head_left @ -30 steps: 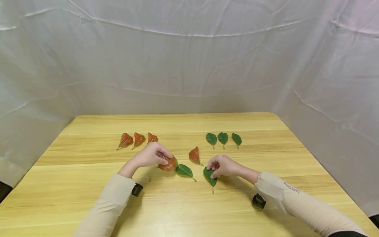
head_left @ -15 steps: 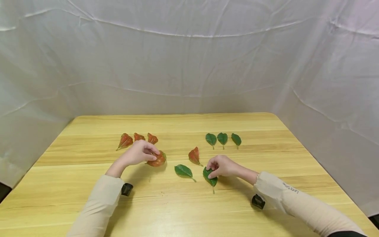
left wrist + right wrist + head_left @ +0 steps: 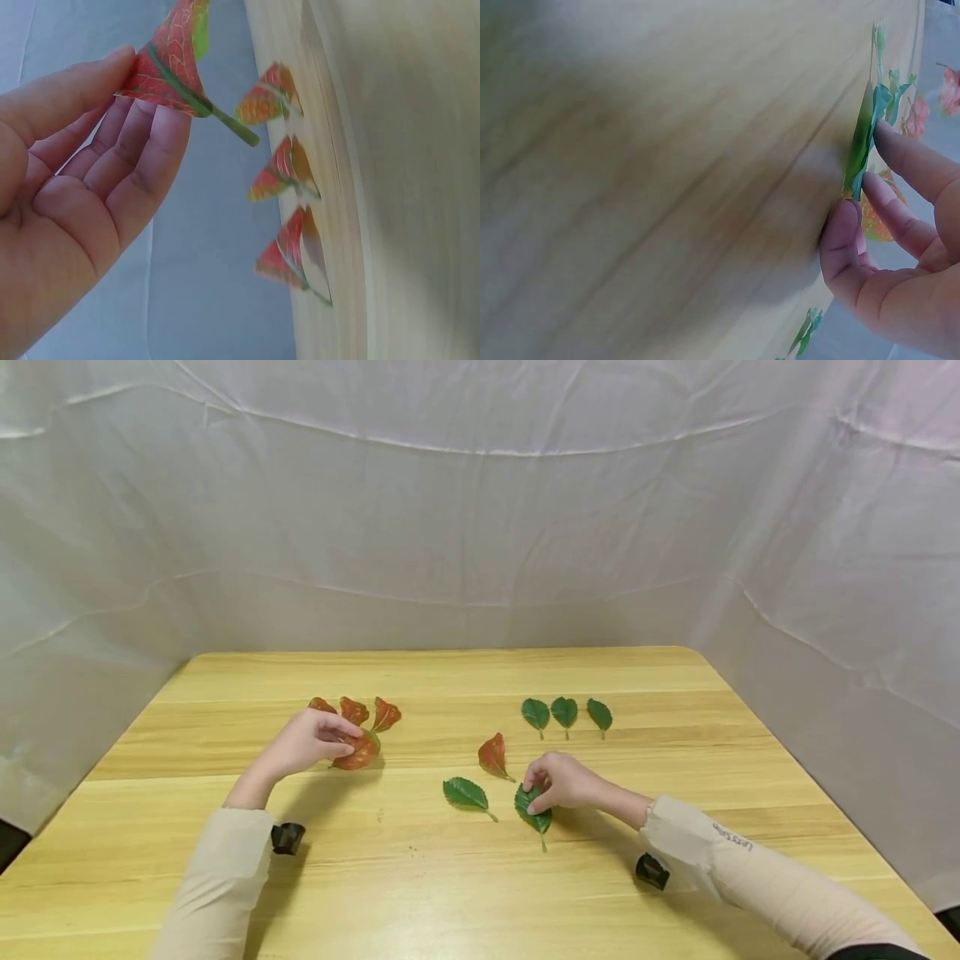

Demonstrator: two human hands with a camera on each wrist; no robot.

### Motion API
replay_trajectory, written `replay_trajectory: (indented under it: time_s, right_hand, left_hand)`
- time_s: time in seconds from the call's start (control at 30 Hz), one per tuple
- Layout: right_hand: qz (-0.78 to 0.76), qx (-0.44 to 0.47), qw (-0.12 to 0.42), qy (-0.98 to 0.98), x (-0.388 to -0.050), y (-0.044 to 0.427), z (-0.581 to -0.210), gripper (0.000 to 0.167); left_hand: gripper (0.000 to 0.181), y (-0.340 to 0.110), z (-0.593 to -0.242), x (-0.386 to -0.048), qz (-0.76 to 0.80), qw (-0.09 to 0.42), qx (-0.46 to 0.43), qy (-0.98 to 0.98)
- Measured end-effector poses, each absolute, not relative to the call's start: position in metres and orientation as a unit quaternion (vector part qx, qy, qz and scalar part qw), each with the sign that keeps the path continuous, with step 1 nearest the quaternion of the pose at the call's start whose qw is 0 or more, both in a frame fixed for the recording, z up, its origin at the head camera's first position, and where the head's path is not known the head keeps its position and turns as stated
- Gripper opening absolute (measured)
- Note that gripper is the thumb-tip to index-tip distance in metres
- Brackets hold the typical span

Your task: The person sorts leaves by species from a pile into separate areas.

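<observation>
My left hand (image 3: 306,742) pinches a red leaf (image 3: 358,752) above the table, just in front of a row of three red leaves. In the left wrist view, thumb and fingers grip that leaf (image 3: 171,71) at one edge, its green stem hanging free. Fingers and thumb of my right hand (image 3: 567,781) are closed on a green leaf (image 3: 532,812) low at the tabletop; the right wrist view has this leaf (image 3: 862,142) between the fingertips. Between the hands lie a loose green leaf (image 3: 464,792) and a loose red leaf (image 3: 492,754).
Three red leaves, the middle one (image 3: 353,711) among them, lie at the back left. At the back right three green leaves, with this one (image 3: 564,711) in the centre, form a row. A pale curtain (image 3: 465,527) encloses the wooden table (image 3: 450,893) behind and at the sides.
My left hand has carried the red leaf leftward and a little away from me, from beside the loose green leaf to the red row. The right hand has hardly moved.
</observation>
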State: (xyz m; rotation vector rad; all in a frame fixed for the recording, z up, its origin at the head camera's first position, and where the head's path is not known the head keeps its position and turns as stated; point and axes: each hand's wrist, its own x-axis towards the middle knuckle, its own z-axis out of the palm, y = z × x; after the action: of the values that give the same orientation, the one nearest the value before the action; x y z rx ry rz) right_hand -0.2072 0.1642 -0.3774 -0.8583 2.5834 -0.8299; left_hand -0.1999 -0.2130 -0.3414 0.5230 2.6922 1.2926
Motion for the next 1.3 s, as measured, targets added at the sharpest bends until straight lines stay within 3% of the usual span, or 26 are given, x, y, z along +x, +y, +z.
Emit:
replay_trajectory:
  time_s: [0.47, 1.3]
  right_hand:
    - [-0.28, -0.309, 0.141, 0.898, -0.208, 0.165, -0.377, 0.02]
    - [-0.265, -0.309, 0.132, 0.904, -0.212, 0.164, -0.379, 0.02]
  left_hand:
    - [0.025, -0.245, -0.334, -0.197, 0.401, 0.023, 0.131, 0.906]
    - [0.02, -0.273, -0.345, -0.197, 0.327, 0.03, 0.1, 0.939]
